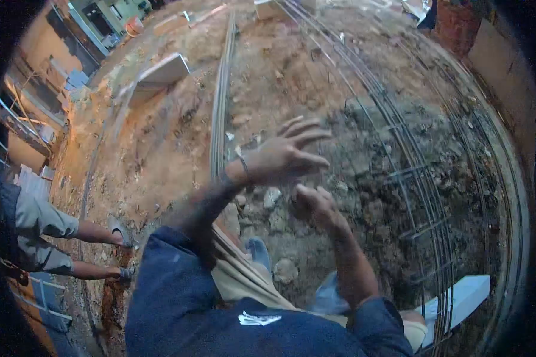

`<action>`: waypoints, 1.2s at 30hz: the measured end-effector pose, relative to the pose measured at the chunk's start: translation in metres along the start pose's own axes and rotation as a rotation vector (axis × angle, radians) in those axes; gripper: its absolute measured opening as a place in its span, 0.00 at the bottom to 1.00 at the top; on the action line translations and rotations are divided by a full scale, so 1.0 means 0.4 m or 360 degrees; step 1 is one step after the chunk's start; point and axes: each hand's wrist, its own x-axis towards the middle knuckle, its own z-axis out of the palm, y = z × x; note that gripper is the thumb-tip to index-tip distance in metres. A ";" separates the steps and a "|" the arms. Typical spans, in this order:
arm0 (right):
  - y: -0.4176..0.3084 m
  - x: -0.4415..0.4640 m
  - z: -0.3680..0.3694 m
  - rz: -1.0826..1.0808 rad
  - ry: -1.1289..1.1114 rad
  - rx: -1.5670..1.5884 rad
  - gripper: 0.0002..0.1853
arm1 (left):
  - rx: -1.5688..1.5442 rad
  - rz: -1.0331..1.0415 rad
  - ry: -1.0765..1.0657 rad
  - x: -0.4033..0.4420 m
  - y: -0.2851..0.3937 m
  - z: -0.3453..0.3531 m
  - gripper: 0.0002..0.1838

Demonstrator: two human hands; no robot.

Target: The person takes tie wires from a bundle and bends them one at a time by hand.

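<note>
My left hand point(289, 153) is held out over the rough ground with its fingers spread, holding nothing I can see. A thin band point(244, 163) circles that wrist. Just below it, apart from it, my right hand point(315, 204) is closed with the fingers curled; motion blur hides whether anything is in them. Under both hands lie dark soil and stones, among them a pale stone point(271, 197). Nearest my left wrist runs a bundle of long thin steel bars point(221, 101). To the right of both hands lies a second bundle of bars point(408, 143) with crosspieces.
Another person point(47, 226) in shorts stands at the left. A pale block point(164, 71) lies at the upper left, and a long white block point(461, 303) sits beside the bars at lower right. Walls point(503, 77) edge the dirt ground. An orange round object point(134, 26) is far off.
</note>
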 end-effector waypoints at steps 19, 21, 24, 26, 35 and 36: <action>-0.191 -0.059 -0.024 -0.0670 -0.0157 -0.2446 0.11 | -0.2562 -0.1327 -0.0014 0.014 0.140 0.129 0.27; -0.131 -0.086 -0.060 -0.0020 -0.0132 -0.1875 0.10 | -0.2565 -0.1438 -0.0199 -0.009 0.176 0.148 0.23; -0.059 -0.104 -0.028 0.0106 0.0175 -0.1389 0.12 | -0.2739 -0.1494 -0.0392 -0.034 0.189 0.176 0.21; -0.034 -0.085 -0.064 -0.0865 -0.0478 -0.2538 0.14 | -0.2558 -0.1574 -0.0389 -0.043 0.187 0.182 0.21; -0.054 -0.128 -0.037 -0.1095 -0.0648 -0.3324 0.07 | -0.2832 -0.1378 -0.0596 -0.037 0.158 0.196 0.27; -0.052 -0.134 -0.037 -0.1093 -0.0620 -0.3323 0.07 | -0.2864 -0.1313 -0.0635 -0.032 0.156 0.198 0.27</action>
